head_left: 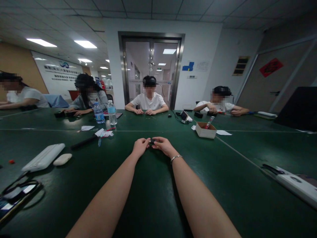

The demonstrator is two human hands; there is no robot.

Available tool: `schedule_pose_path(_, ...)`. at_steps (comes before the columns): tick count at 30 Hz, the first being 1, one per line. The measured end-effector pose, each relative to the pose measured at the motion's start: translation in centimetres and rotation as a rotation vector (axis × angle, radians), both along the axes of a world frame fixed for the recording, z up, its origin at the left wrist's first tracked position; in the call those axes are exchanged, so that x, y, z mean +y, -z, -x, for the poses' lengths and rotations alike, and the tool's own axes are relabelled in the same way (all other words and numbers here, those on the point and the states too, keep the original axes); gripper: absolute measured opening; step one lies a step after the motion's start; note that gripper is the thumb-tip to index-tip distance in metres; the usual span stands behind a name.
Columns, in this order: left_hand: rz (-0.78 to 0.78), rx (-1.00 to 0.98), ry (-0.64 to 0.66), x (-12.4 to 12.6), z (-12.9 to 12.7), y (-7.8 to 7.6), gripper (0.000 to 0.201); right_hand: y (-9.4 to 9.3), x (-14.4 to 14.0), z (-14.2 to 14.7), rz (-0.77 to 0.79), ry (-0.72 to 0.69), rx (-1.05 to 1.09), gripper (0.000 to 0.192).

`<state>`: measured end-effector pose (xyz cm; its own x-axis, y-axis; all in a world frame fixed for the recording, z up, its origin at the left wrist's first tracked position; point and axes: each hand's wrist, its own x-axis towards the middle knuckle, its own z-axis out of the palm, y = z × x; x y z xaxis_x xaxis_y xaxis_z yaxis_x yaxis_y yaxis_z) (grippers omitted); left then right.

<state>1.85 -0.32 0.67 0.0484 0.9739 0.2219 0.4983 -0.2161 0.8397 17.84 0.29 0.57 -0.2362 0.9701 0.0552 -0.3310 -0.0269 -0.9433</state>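
Note:
Both my arms reach forward over the green table (153, 185), and my hands meet near its middle. A small dark object (151, 141) sits between them, with a glint of metal at its left end; its kind is too small to make out. My left hand (141, 147) pinches the left end between thumb and fingers. From the other side, my right hand (163, 145) grips the right end, with a silver bracelet (176, 158) round the wrist. Part of the object is hidden behind my fingers.
Left lie a white pouch (44, 157), a white mouse (62, 159) and a phone (18, 201). Two water bottles (112, 114) stand farther back. An open box (206, 130) is right of my hands; a white device (297, 181) lies far right. Several people (150, 99) sit around the table.

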Motion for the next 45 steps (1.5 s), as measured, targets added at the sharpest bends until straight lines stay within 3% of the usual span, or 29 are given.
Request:
schedule_pose_path(5,0.031,0.146,-0.069,-0.9,0.0,-0.8,0.054,0.0,0.0,-0.2,-0.011,-0.059,-0.058,0.025)
schedule_pose_path(14,0.060,0.206,-0.141,-1.0,-0.1,-1.4,0.059,-0.3,0.0,-0.2,-0.025,-0.104,-0.117,0.024)
schedule_pose_path(19,0.086,0.149,-0.136,-0.8,0.2,-1.2,0.058,-0.3,-0.1,-0.3,-0.019,-0.110,-0.091,0.025)
schedule_pose_path(30,-0.074,-0.022,0.025,0.5,0.4,0.8,0.041,-0.5,0.0,-0.1,0.036,-0.031,0.008,0.008)
schedule_pose_path(34,-0.173,-0.136,0.109,0.4,0.2,0.7,0.021,-0.4,0.1,-0.1,0.027,-0.029,-0.005,0.018)
schedule_pose_path(37,-0.198,-0.196,0.151,0.2,0.0,0.5,0.026,-0.4,0.1,0.0,0.023,-0.019,-0.026,0.022)
schedule_pose_path(41,-0.086,-0.242,0.098,0.2,0.0,0.6,0.033,-0.4,0.1,0.1,0.013,-0.028,-0.032,0.019)
schedule_pose_path(45,-0.133,-0.223,0.064,0.5,0.0,0.8,0.025,-0.3,0.1,0.1,0.009,-0.038,-0.046,0.016)
